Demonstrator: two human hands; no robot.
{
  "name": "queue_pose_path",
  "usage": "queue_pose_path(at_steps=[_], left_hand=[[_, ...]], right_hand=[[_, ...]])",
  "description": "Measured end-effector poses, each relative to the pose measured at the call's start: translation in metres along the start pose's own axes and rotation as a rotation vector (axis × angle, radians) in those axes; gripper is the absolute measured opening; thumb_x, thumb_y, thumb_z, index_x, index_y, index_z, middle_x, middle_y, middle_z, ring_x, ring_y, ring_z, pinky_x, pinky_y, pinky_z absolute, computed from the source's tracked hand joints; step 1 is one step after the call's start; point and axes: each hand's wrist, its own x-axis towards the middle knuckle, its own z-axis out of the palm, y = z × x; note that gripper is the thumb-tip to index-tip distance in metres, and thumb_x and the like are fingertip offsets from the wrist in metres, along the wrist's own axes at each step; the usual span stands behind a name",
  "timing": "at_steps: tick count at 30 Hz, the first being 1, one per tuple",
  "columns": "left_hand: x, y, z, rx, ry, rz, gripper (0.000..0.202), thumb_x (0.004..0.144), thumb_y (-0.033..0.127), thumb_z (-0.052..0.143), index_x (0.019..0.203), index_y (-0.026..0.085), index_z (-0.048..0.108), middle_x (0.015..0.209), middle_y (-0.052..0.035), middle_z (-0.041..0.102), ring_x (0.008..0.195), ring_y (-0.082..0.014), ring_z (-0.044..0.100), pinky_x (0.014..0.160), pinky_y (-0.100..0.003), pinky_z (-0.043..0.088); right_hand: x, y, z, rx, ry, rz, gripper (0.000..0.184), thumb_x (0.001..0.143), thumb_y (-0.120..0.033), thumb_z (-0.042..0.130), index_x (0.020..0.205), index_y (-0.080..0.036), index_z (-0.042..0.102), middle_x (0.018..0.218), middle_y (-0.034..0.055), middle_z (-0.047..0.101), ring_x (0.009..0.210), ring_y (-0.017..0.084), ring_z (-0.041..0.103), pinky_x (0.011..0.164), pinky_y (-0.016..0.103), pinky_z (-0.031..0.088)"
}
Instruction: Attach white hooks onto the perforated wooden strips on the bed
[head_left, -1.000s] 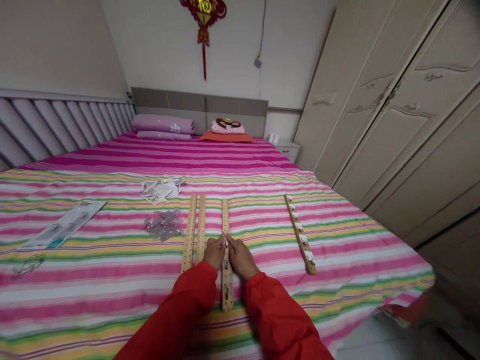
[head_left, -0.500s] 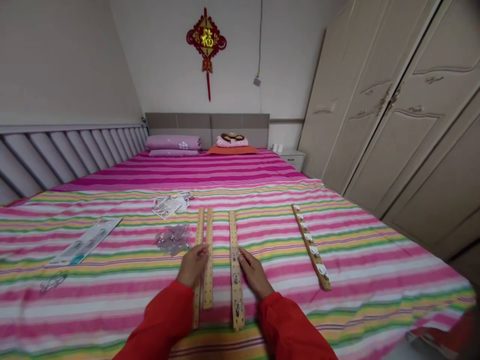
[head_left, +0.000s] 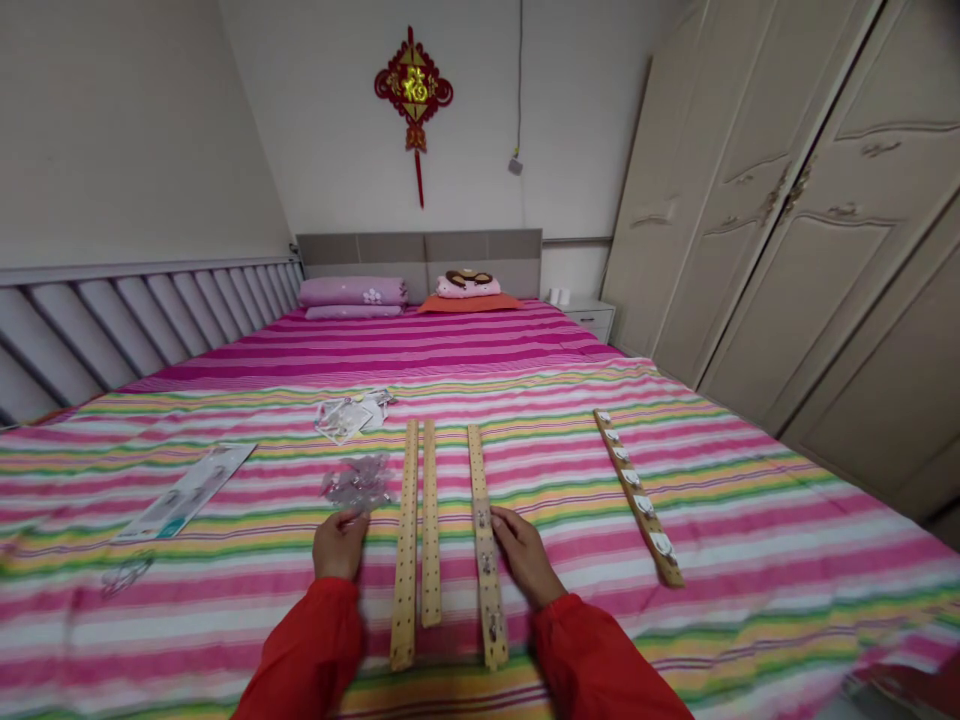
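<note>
My left hand (head_left: 340, 543) is at the near edge of a pile of small clear plastic pieces (head_left: 360, 480), its fingers closed together; what they pinch, if anything, is hidden. My right hand (head_left: 525, 553) has its thumb and fingers closed at the right edge of a wooden strip with holes (head_left: 480, 465). On that strip's nearer half sit several clear pieces with metal hooks (head_left: 487, 565). Left of it lie two bare strips with holes, a shorter one (head_left: 430, 540) and a longer one (head_left: 406, 560).
A strip bearing white-backed hooks (head_left: 636, 490) lies at the right. Paper and plastic scraps (head_left: 349, 415), a long hook package (head_left: 191, 490) and a tangle of thin loops (head_left: 129, 570) lie at the left. Everything rests on a striped bedspread (head_left: 555, 440).
My left hand has moved left, from over the bare strips to the pile of clear pieces. My right hand stays at the strip with hooks. The whole view has shifted slightly.
</note>
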Motion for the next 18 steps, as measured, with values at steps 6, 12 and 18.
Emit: queue_pose_path(at_steps=[6, 12, 18], left_hand=[[-0.008, 0.003, -0.006, -0.127, 0.008, -0.072, 0.021, 0.05, 0.033, 0.072, 0.061, 0.017, 0.065, 0.062, -0.0022, 0.068, 0.069, -0.0205, 0.062, 0.07, -0.033, 0.051], [-0.016, 0.0, -0.013, -0.447, -0.028, -0.197, 0.025, 0.051, 0.026, 0.078, 0.071, 0.015, 0.068, 0.068, -0.0001, 0.069, 0.068, -0.0141, 0.062, 0.075, -0.029, 0.05], [-0.02, 0.018, -0.019, -0.79, -0.164, -0.478, 0.012, 0.072, 0.003, 0.059, 0.073, 0.014, 0.064, 0.07, -0.0009, 0.069, 0.063, -0.0086, 0.065, 0.055, -0.015, 0.049]], right_hand=[[-0.001, 0.0, 0.0, -0.006, 0.012, 0.0, 0.038, 0.077, -0.052, 0.06, 0.094, -0.021, 0.072, 0.094, 0.0079, 0.073, 0.091, 0.027, 0.064, 0.084, 0.041, 0.049], [0.0, 0.004, -0.001, -0.009, 0.013, 0.015, 0.039, 0.077, -0.053, 0.06, 0.093, -0.02, 0.072, 0.093, 0.0088, 0.073, 0.091, 0.027, 0.064, 0.084, 0.041, 0.049], [0.0, 0.003, -0.001, -0.004, 0.007, 0.023, 0.039, 0.077, -0.053, 0.06, 0.092, -0.019, 0.071, 0.093, 0.0087, 0.073, 0.09, 0.027, 0.064, 0.084, 0.04, 0.048]])
